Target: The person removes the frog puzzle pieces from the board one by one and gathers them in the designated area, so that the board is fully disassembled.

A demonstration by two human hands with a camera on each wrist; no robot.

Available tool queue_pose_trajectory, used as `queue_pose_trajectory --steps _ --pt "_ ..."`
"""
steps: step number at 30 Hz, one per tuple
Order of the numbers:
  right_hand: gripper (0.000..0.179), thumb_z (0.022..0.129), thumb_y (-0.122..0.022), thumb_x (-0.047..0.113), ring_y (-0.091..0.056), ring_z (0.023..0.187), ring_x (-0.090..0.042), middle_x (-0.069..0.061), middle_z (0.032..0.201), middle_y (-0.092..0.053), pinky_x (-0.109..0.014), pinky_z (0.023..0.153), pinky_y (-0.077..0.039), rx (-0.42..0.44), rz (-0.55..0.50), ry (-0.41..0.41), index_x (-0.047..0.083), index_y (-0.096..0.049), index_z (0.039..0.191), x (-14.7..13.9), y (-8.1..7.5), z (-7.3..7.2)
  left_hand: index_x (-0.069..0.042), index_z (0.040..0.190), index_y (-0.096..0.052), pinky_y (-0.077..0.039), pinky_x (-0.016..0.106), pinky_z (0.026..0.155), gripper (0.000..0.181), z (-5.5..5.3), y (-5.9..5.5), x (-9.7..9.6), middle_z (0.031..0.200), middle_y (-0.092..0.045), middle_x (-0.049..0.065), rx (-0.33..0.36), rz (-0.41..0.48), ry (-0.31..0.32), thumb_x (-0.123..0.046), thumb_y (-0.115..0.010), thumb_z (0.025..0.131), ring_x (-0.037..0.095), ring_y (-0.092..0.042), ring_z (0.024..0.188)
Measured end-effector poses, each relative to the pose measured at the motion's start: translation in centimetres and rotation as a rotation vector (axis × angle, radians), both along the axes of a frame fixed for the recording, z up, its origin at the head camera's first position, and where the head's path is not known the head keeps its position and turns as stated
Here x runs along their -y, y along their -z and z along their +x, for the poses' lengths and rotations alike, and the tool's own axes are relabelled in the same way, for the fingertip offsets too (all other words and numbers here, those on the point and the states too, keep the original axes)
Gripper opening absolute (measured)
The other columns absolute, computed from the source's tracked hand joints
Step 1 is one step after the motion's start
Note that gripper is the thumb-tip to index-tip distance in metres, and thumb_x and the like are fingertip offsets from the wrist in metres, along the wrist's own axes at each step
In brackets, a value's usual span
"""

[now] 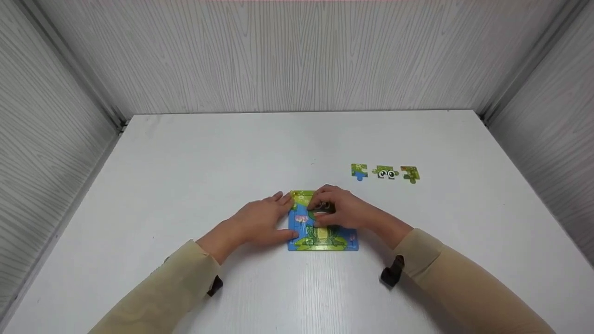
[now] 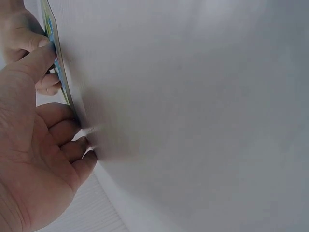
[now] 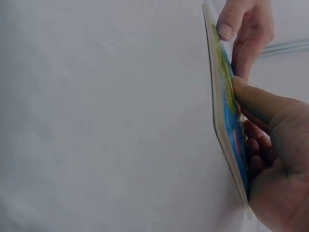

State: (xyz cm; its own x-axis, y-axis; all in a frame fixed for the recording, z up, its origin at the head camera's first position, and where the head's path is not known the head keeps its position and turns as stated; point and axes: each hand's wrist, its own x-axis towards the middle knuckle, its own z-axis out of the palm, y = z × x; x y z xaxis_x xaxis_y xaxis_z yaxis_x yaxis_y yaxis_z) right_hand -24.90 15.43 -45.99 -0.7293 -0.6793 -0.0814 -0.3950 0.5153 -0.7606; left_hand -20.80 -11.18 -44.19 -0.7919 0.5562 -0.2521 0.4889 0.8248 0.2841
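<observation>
A frog-picture jigsaw board [image 1: 301,229] with a blue and green frame lies flat on the table. My left hand [image 1: 267,221] rests along its left side, thumb on the lower left border and fingertips at the upper left edge. In the left wrist view, the left thumb [image 2: 41,60] lies on the board's face. Over the board's middle, my right hand [image 1: 345,209] bends its fingers and thumb toward each other, pinching a puzzle piece [image 1: 315,215] at the picture's surface. Most of that piece is hidden by the fingers.
Three loose puzzle pieces lie in a row beyond the board to the right: a green and blue one [image 1: 359,170], one with two eyes [image 1: 386,173] and a green and brown one [image 1: 410,173]. Pale wood-grain panels [image 1: 297,55] enclose the white table [image 1: 209,148].
</observation>
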Motion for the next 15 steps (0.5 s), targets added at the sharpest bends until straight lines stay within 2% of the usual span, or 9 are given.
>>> queue_pose_trajectory --steps 8,15 --pt "0.024 0.094 -0.084 0.02 -0.053 0.121 -0.021 0.002 0.13 -0.059 -0.041 0.108 -0.045 -0.016 -0.002 -0.014 0.018 -0.077 0.117 -0.03 -0.03 0.0 -0.006 0.165 -0.036 -0.033 0.052 0.124 0.09 0.03 -0.41 0.03 0.172 -0.029 0.009 -0.002 0.019 0.027 -0.063 -0.059 0.1 0.032 -0.025 0.16" --pt "0.022 0.095 -0.084 0.021 -0.052 0.12 -0.021 0.003 0.129 -0.059 -0.042 0.108 -0.044 -0.013 0.004 -0.012 0.019 -0.076 0.115 0.11 -0.17 0.03 -0.007 0.166 -0.035 -0.033 0.053 0.124 0.09 0.02 -0.57 0.05 0.172 -0.029 0.01 0.007 0.006 0.018 -0.064 -0.059 0.1 0.033 -0.024 0.16"
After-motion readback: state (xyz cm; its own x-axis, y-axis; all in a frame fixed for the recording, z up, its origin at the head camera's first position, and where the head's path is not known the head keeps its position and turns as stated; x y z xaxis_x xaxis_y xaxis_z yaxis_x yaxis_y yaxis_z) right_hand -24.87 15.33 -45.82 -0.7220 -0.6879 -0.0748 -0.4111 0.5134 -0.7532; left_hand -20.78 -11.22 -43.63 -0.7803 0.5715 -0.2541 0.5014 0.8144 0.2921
